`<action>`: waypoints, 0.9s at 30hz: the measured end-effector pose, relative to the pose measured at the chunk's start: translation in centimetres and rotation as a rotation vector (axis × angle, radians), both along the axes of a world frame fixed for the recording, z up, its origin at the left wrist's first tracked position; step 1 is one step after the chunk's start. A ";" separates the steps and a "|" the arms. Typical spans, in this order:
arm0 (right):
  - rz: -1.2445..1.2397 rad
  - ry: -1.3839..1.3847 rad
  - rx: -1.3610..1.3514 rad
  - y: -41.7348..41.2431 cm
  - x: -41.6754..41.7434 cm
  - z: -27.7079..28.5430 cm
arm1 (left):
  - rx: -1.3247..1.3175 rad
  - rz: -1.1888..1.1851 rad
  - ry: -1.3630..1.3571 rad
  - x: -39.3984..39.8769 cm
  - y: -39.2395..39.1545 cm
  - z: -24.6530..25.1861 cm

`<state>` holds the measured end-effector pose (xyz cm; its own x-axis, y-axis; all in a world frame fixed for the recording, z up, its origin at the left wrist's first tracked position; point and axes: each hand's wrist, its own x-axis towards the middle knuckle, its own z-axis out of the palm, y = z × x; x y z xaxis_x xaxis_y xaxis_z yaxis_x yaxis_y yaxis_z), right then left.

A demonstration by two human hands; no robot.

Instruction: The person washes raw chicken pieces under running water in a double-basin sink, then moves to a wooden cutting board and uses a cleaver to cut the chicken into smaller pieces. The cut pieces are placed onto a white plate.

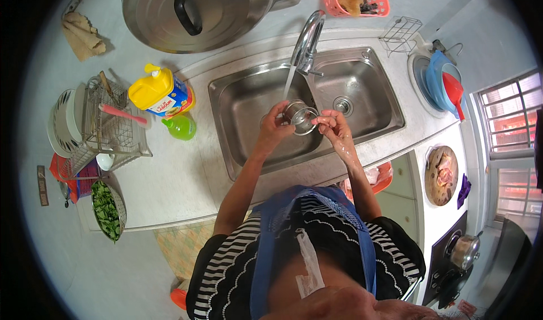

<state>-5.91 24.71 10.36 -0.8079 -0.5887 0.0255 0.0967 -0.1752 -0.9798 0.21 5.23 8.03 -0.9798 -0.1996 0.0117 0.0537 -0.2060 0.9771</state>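
Observation:
Over the left basin of the stainless steel double sink (229, 150), my left hand (275, 127) grips a clear, round glass cup (302, 118) by its side. The cup is tilted, its mouth turned toward me and to the right. My right hand (337, 129) is wet, and its bent fingertips meet the right side of the cup's rim. Whether those fingers pinch the rim or only touch it is unclear. From the chrome faucet (312, 36) a stream of water (289, 82) runs down just behind the cup.
Left on the counter stand a yellow detergent jug (155, 91), a green bottle (181, 128), a wire dish rack (106, 125) and a colander of leafy greens (106, 212). A blue basin (441, 84) leans at right. Raw meat (444, 173) lies on a round cutting board (437, 193) near the stove (445, 256).

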 end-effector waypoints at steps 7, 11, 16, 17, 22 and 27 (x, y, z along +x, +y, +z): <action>-0.019 0.102 -0.043 0.6 0.7 1.5 | 0.106 -0.054 -0.091 -0.2 -0.2 1.1; -0.074 0.366 0.230 1.3 0.7 2.3 | 0.114 -0.119 -0.063 -0.4 -1.3 1.0; -0.081 0.907 0.490 0.6 0.1 3.6 | 0.157 -0.234 0.000 -0.2 -1.2 3.2; -0.059 0.915 0.490 0.4 -0.1 3.6 | 0.138 -0.268 0.010 -0.2 -1.2 3.6; 0.021 1.003 0.477 -0.6 -1.3 3.2 | 0.072 -0.330 0.040 -0.2 -1.3 4.7; 0.049 1.030 0.478 -1.1 -2.0 3.2 | 0.033 -0.324 0.027 -0.4 -1.4 4.8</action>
<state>-7.91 23.56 13.56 -0.5082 -0.7468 0.4291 -0.7973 0.2194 -0.5623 -0.17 3.79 12.80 -0.9918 0.1218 0.0376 0.0062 -0.2485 0.9686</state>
